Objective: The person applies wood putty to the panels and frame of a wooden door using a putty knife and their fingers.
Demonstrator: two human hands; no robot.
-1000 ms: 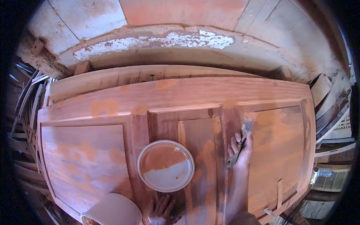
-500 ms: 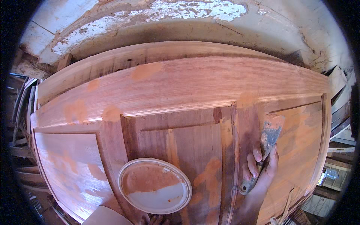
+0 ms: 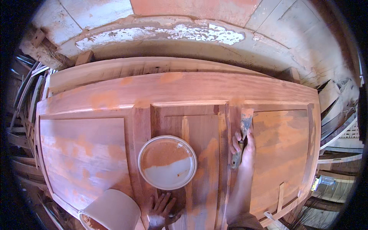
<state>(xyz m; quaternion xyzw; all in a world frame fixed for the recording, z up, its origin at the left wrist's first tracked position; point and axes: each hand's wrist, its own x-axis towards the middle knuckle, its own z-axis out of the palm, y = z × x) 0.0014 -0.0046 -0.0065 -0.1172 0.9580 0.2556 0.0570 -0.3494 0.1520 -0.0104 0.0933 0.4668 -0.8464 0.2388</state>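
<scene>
My right hand (image 3: 248, 145) is closed round the worn handle of a putty knife (image 3: 245, 122). Orange filler coats the knife's blade, which points away from me over an upright rail of the wooden panelled door (image 3: 199, 86). My left hand (image 3: 163, 209) has its fingers spread on the wood, just below a round white lid (image 3: 168, 175). Orange filler covers the lid's far half. Left of that hand a white bucket (image 3: 117, 209) is tipped on its side, its mouth toward the lower left with orange filler inside. Orange patches mark the door's panels and rails.
Behind the door stands another wooden board (image 3: 153, 64), before a wall (image 3: 199, 9) with peeling paint. Wood strips (image 3: 28, 103) are stacked at the left. On the right are curved offcuts (image 3: 337, 126) and a clear plastic bottle (image 3: 326, 180). A thin stick (image 3: 281, 195) lies near the door's lower right.
The view has shifted, bringing more wall, the bucket and my left hand into sight. My right hand still grips the putty knife near the same rail.
</scene>
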